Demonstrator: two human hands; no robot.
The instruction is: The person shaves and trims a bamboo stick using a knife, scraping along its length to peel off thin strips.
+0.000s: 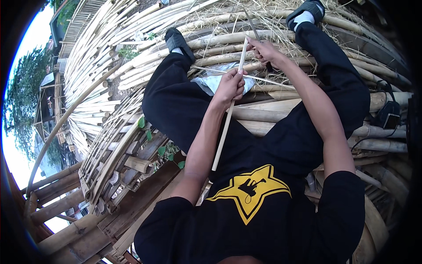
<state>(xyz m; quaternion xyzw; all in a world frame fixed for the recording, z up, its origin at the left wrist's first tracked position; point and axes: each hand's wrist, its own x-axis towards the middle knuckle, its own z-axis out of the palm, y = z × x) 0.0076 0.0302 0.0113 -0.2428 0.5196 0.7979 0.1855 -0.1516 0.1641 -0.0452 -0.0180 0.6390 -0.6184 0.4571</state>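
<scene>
My left hand (pixel 230 89) is closed around a pale, narrow bamboo strip (pixel 223 136), gripping it a little above its middle. The strip slants from near my lap up to my right hand. Beyond it, my right hand (pixel 263 52) is closed on a knife (pixel 252 25); its thin dark blade points away from me, and the dark handle end shows under the palm. The right fingertips are close to the strip's far end; whether they touch it I cannot tell. A whitish sheet (pixel 210 83) lies under the left hand, with another thin strip (pixel 272 81) near it.
Bamboo poles (pixel 220 42) lie under and between my outstretched legs, with straw-like shavings (pixel 277 20) by my feet. Stacked split bamboo (pixel 116 152) rises at the left, crossed by a long bent pole (pixel 66 114). A black pouch with a small device (pixel 389 116) rests at the right.
</scene>
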